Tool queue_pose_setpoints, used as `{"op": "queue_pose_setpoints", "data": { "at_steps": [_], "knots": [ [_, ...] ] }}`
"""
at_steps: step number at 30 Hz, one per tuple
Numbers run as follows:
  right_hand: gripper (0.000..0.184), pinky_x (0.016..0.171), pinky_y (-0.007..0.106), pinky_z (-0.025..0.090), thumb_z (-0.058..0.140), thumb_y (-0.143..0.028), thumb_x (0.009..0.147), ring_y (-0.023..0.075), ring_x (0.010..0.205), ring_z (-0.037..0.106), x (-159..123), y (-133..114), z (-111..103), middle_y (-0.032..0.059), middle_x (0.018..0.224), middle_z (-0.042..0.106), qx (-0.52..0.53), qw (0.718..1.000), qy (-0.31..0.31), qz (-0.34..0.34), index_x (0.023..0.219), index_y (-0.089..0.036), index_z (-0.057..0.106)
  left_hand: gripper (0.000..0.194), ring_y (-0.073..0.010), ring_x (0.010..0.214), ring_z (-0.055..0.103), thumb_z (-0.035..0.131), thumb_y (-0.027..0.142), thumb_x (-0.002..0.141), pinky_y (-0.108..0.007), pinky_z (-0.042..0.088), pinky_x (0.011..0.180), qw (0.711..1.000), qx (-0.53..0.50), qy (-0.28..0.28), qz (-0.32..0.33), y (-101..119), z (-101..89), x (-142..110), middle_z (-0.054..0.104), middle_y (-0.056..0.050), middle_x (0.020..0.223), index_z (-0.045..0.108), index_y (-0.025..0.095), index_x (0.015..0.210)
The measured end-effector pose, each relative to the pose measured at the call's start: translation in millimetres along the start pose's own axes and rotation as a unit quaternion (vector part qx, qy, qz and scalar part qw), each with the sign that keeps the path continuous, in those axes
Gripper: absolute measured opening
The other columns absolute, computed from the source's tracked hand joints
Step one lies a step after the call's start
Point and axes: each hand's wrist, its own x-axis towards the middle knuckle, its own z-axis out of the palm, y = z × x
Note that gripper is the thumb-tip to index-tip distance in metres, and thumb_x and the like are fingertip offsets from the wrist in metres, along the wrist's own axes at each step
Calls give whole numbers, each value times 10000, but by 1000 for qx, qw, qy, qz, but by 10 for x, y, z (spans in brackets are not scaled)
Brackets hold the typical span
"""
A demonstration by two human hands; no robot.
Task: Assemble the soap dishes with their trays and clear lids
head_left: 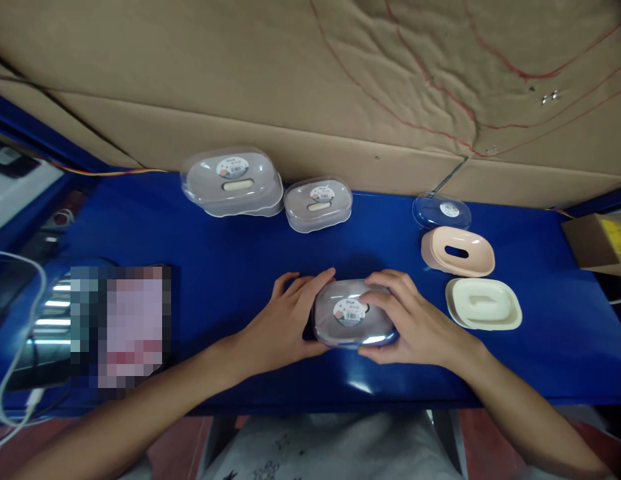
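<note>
A grey soap box (335,330) with a see-through lid and a round label lies low over the front of the blue table, between my hands. My left hand (283,320) grips its left end, thumb at the near side and fingers at the far side. Around the right end wraps my right hand (417,320), one finger bent over the lid near the label. To the right are a peach soap box body (473,257) with an oval hole, a cream soap dish (505,317) and a loose see-through lid (425,212).
Toward the back of the table (220,260) stand a larger stack of lidded grey soap boxes (205,187) and a smaller lidded soap box (335,210). Cardboard (215,80) walls the back. A dark glossy device with white cables (43,287) sits left; a cardboard box (587,247), right.
</note>
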Motion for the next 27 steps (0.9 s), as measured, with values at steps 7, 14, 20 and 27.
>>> {"op": "queue_pose_setpoints", "data": {
  "at_steps": [7, 14, 20, 27],
  "knots": [
    [642, 1130, 641, 513, 805, -487, 895, 421, 1405, 514, -4, 29, -8, 206, 1432, 533, -6, 999, -29, 26, 1396, -203, 521, 1127, -391, 1346, 629, 876, 523, 832, -653, 331, 1205, 1000, 6, -14, -4, 23, -31, -4, 625, -196, 1492, 165, 254, 1663],
    [670, 1148, 643, 509, 808, -467, 898, 420, 1420, 497, 11, -7, -10, 211, 1449, 530, -14, 998, -46, 32, 1427, -182, 511, 1077, -386, 1359, 606, 844, 517, 861, -636, 319, 1206, 999, 13, -25, 16, 3, -64, 29, 612, -188, 1501, 186, 246, 1670],
    [719, 1139, 603, 544, 847, -455, 876, 394, 1444, 513, 8, 1, -31, 195, 1497, 516, 28, 996, -65, 57, 1460, -234, 490, 1178, -415, 1387, 568, 783, 729, 845, -645, 320, 1205, 999, 18, -28, 29, -20, -63, 25, 581, -210, 1537, 149, 240, 1709],
    [724, 1123, 535, 580, 892, -376, 823, 357, 1438, 550, -34, -11, -141, 149, 1492, 532, 55, 990, -98, 82, 1428, -276, 507, 1141, -403, 1395, 567, 825, 619, 866, -633, 373, 1208, 1000, -2, -18, 25, 65, -40, 10, 579, -196, 1536, 156, 264, 1719]
  ]
}}
